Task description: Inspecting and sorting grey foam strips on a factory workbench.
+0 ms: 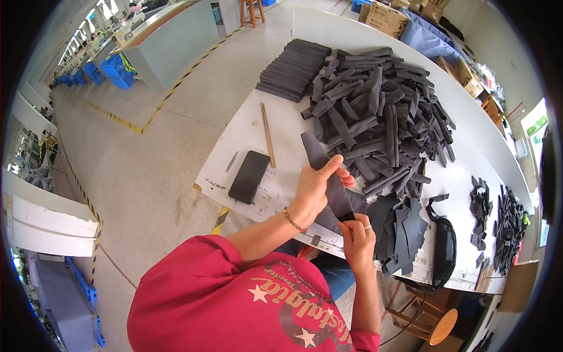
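A dark grey fabric strip (338, 198) is stretched between my two hands over the near edge of the white table. My left hand (316, 186) is closed round its upper part, the thumb lying on top, and the strip's far end sticks out beyond. Lower down, my right hand (358, 239), with a ring on one finger, pinches the strip's near end. Just right of my hands lies a stack of flat dark fabric pieces (400, 230). Beyond them rises a large loose heap of folded dark strips (381, 117), and a neat row of similar strips (293, 69) lies at the far left.
On the white table (229, 141) to my left are a black phone (249, 176) and a thin wooden stick (268, 134). A black mesh-covered object (444, 252) stands at the right edge, near more dark pieces (509, 229). Below is a wooden stool (443, 327).
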Action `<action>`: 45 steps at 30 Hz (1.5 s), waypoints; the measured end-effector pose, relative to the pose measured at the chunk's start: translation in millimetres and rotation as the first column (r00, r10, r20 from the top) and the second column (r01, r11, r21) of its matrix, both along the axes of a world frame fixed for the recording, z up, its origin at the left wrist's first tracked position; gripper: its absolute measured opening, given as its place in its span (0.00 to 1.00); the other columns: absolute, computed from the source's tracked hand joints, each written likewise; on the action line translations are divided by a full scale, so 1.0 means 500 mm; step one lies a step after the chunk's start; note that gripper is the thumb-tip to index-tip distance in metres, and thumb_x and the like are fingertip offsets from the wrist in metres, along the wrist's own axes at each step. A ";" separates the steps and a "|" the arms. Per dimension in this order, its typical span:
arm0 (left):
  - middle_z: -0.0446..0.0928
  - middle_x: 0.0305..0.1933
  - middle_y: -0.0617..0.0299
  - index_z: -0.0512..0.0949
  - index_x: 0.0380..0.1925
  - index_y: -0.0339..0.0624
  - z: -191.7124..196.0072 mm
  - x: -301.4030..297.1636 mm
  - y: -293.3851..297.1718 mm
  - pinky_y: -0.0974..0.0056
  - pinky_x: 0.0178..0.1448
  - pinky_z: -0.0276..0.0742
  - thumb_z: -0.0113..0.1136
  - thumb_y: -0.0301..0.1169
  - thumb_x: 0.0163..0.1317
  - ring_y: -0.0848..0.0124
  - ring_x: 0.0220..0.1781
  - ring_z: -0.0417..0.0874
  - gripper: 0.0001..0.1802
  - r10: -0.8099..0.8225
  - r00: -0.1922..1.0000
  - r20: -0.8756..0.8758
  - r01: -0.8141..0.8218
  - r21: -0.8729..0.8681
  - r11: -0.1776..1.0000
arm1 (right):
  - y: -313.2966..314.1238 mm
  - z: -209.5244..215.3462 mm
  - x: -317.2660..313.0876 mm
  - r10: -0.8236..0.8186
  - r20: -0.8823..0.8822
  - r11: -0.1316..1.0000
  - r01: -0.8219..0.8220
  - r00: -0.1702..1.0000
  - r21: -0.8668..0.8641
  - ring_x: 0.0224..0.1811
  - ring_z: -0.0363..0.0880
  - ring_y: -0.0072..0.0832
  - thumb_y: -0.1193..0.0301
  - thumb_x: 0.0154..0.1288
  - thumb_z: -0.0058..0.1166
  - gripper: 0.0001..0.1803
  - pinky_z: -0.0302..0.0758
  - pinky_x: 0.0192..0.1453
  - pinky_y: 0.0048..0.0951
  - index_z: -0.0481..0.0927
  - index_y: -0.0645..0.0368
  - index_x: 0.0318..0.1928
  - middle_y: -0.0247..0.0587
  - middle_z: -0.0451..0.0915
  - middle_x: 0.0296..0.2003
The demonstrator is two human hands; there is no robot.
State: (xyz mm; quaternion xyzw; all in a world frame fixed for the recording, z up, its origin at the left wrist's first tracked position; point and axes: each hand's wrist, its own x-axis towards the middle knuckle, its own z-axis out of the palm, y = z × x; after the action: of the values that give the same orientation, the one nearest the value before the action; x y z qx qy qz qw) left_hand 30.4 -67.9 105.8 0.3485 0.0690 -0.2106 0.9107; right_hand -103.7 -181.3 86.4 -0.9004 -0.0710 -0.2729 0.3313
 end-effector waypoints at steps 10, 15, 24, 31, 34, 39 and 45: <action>0.77 0.22 0.61 0.76 0.39 0.32 -0.031 -0.047 -0.021 0.58 0.38 0.84 0.63 0.40 0.65 0.62 0.27 0.84 0.19 -0.018 1.000 -0.022 0.016 -0.082 0.997 | -0.004 -0.006 0.015 0.009 0.042 0.999 -0.008 0.999 -0.037 0.28 0.76 0.42 0.80 0.54 0.65 0.10 0.73 0.29 0.39 0.75 0.63 0.31 0.46 0.75 0.34; 0.76 0.22 0.63 0.74 0.48 0.33 -0.044 -0.048 -0.020 0.56 0.47 0.82 0.59 0.45 0.67 0.61 0.31 0.86 0.24 -0.126 0.992 -0.011 0.123 -0.132 0.984 | -0.007 -0.004 0.019 0.017 0.036 0.999 -0.016 0.999 -0.029 0.28 0.76 0.42 0.80 0.54 0.65 0.09 0.73 0.30 0.38 0.75 0.63 0.31 0.46 0.75 0.34; 0.79 0.25 0.61 0.74 0.48 0.34 -0.051 -0.059 -0.018 0.55 0.54 0.79 0.59 0.48 0.66 0.57 0.40 0.86 0.25 -0.133 0.991 -0.033 0.123 -0.211 0.970 | -0.006 0.008 0.028 0.043 0.010 0.999 -0.043 0.999 -0.005 0.29 0.77 0.42 0.80 0.54 0.64 0.08 0.73 0.31 0.38 0.75 0.63 0.30 0.46 0.75 0.33; 0.80 0.26 0.61 0.75 0.47 0.35 -0.062 -0.060 -0.017 0.57 0.53 0.80 0.59 0.48 0.66 0.58 0.41 0.86 0.24 -0.123 0.992 -0.032 0.112 -0.235 0.965 | -0.003 0.009 0.034 0.055 -0.013 0.998 -0.055 0.998 0.007 0.30 0.77 0.43 0.80 0.55 0.64 0.08 0.74 0.31 0.39 0.76 0.63 0.30 0.46 0.76 0.33; 0.80 0.27 0.61 0.75 0.46 0.36 -0.062 -0.062 -0.017 0.58 0.52 0.80 0.60 0.48 0.65 0.58 0.41 0.86 0.24 -0.120 0.992 -0.045 0.105 -0.244 0.964 | -0.002 0.008 0.036 0.054 -0.022 0.999 -0.054 0.998 0.009 0.31 0.77 0.43 0.80 0.55 0.63 0.07 0.74 0.32 0.39 0.76 0.63 0.30 0.47 0.76 0.34; 0.80 0.27 0.61 0.76 0.44 0.36 -0.063 -0.064 -0.016 0.58 0.51 0.80 0.62 0.48 0.64 0.59 0.42 0.86 0.24 -0.121 0.990 -0.076 0.099 -0.245 0.965 | -0.001 0.005 0.043 0.067 0.013 0.998 -0.067 0.998 0.019 0.26 0.76 0.40 0.82 0.54 0.63 0.07 0.72 0.29 0.34 0.76 0.64 0.30 0.44 0.76 0.33; 0.80 0.28 0.61 0.76 0.44 0.36 -0.072 -0.066 -0.016 0.58 0.50 0.81 0.62 0.47 0.64 0.59 0.43 0.85 0.23 -0.127 0.990 -0.067 0.105 -0.266 0.958 | -0.001 0.007 0.046 0.075 -0.010 0.997 -0.074 0.997 0.033 0.27 0.76 0.41 0.81 0.54 0.63 0.07 0.73 0.30 0.35 0.76 0.64 0.30 0.45 0.76 0.33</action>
State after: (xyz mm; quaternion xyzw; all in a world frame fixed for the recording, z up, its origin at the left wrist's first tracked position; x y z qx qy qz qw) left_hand -2.8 -75.8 69.7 0.2194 0.0581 -0.2853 0.9312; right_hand -80.6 -182.0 89.7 -0.8932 -0.0981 -0.2562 0.3564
